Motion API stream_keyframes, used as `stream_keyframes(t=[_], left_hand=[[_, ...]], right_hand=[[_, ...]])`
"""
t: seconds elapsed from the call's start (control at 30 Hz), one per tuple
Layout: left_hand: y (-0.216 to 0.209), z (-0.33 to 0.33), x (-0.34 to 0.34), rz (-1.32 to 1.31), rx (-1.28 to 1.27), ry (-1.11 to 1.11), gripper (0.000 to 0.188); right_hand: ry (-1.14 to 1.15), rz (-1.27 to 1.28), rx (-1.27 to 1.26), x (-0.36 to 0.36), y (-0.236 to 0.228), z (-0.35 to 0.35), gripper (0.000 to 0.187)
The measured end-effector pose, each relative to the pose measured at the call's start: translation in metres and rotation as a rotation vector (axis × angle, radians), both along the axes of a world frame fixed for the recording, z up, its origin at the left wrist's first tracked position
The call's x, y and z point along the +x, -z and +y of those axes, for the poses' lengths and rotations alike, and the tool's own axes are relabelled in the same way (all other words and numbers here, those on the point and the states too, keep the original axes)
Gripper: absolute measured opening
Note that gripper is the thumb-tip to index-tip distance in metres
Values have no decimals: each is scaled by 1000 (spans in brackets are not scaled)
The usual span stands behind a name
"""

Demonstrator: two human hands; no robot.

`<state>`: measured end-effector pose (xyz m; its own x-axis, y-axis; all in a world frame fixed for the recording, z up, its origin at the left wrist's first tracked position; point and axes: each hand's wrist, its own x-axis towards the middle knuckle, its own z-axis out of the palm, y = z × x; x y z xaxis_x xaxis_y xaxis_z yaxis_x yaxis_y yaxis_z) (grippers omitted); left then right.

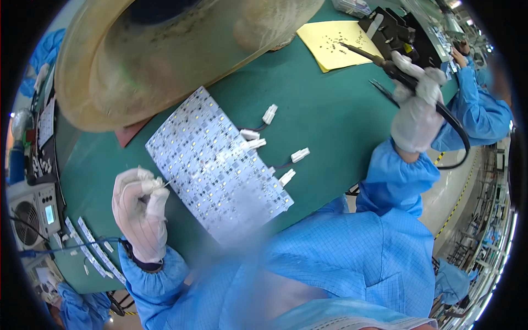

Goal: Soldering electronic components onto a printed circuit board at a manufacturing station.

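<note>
My right hand (419, 110), in a white glove, is closed round the dark handle of a soldering iron (397, 72). Its tip is over a yellow pad (330, 34) strewn with dark specks, though I cannot tell whether it touches. A white LED circuit board (212, 159) lies tilted on the green mat, with short leads ending in white connectors (269, 114) along its right side. At the board's left edge, my gloved left hand (140, 212) pinches a thin length of solder wire (168, 182). A blue cord (71, 248) runs to a band on my left wrist.
A large yellowed, translucent hood (165, 71) overhangs the far left. Tweezers (383, 91) lie beside my right hand, and a black stand (390, 33) is behind the pad. LED strips (91, 247) and a fan unit (36, 214) sit left. A co-worker (478, 110) works at the right.
</note>
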<state>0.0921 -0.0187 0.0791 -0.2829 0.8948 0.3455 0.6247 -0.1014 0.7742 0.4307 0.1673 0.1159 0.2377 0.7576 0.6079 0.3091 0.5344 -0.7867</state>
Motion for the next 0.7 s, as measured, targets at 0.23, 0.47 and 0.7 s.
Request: stream_keyframes(t=[0.23,0.47,0.7], left_hand=[[-15,1,-3,246,29,23,13],[-10,-1,-2,290,13,117,17],[-19,-9,1,368,38,177,19]], right_hand=[[-331,-529,414,17,-5,-35,57],[-791,-38,-190,-17,-28,-84,63],[-1190,-390,-327,-47,-24,-85,63]])
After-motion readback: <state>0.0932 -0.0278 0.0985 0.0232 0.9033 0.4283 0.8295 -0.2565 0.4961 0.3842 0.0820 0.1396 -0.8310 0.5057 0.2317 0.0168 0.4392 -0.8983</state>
